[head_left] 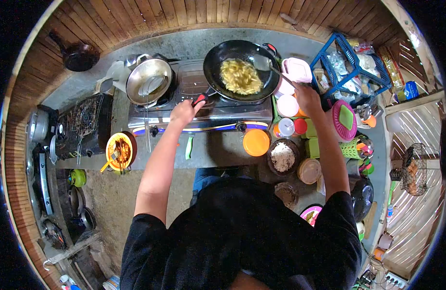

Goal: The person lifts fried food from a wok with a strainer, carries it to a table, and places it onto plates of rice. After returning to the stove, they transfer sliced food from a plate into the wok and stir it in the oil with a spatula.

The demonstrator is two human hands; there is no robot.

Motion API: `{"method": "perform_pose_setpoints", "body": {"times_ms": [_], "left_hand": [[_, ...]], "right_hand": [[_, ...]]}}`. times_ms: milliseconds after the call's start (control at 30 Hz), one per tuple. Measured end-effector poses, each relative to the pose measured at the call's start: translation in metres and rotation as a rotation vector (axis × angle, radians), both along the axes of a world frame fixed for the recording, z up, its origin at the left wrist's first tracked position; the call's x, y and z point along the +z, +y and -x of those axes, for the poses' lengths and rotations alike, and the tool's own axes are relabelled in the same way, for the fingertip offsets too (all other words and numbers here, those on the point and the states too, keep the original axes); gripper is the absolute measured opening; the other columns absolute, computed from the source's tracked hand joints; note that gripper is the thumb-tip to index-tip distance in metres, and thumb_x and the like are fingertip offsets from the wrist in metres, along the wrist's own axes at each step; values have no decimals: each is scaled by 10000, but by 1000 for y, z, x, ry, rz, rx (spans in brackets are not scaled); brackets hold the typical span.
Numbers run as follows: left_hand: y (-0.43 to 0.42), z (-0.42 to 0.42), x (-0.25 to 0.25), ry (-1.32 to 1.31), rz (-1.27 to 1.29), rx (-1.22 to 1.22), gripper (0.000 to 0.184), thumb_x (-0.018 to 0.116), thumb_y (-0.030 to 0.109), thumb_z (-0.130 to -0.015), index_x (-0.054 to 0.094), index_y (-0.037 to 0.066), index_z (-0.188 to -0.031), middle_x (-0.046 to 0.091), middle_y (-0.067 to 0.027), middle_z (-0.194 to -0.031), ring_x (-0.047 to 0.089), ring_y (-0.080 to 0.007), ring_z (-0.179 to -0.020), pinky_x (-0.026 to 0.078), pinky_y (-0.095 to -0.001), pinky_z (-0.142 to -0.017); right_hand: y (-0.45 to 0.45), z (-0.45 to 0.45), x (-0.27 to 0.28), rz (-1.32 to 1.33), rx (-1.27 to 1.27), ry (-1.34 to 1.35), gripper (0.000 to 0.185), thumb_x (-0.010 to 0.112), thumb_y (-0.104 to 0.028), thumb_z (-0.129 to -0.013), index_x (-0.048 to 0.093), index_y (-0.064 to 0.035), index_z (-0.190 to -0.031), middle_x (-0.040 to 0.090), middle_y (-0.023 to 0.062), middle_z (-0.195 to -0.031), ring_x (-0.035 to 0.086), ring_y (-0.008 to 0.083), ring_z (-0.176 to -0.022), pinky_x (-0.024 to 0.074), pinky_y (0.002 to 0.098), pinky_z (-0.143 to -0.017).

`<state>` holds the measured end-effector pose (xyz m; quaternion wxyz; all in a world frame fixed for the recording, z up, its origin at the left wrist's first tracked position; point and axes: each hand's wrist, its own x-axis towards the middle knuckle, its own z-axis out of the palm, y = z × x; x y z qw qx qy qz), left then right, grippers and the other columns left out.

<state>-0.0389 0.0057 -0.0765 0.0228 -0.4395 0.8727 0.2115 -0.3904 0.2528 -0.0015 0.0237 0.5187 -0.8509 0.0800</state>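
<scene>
A black wok sits on the right side of the gas stove, with yellowish food pieces frying in it. My left hand is closed around the wok's red and black handle. My right hand grips a spatula, whose blade rests inside the wok at the right of the food. On the left burner stands a metal pan with a strainer lying across it. A green-handled knife lies on the counter in front of the stove.
An orange bowl of sauce is at the left, beside a black grill. Near my right forearm are an orange lid, a bowl of white food, several jars and a pink lid. A blue rack stands behind.
</scene>
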Motion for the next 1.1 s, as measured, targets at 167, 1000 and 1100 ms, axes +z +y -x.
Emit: {"method": "perform_pose_setpoints", "body": {"times_ms": [167,1000,1100], "left_hand": [[0,0,0,-9,-3,8,679,460,648,-871,639,8,-1008,638,-297,-957,609,-434,-963,479,-499,-867],[2,2,-2,-31,-7,5,700,430,678,-864,652,28,-999,654,-260,-988,621,-403,-986,486,-487,-867],[3,1,1,-32,-19,9,701,433,680,-862,649,28,-1007,653,-261,-992,620,-404,-991,484,-487,-872]], "right_hand": [[14,58,-64,-2,306,17,319,557,-179,-903,606,-77,-1200,670,171,-824,647,305,-732,502,396,-665],[-10,-8,-64,175,138,-663,273,582,-109,-912,622,20,-1149,682,47,-864,597,124,-718,480,310,-640],[-10,-15,-60,118,49,-835,259,561,-92,-922,628,16,-1148,650,16,-849,561,90,-731,480,259,-690]]}}
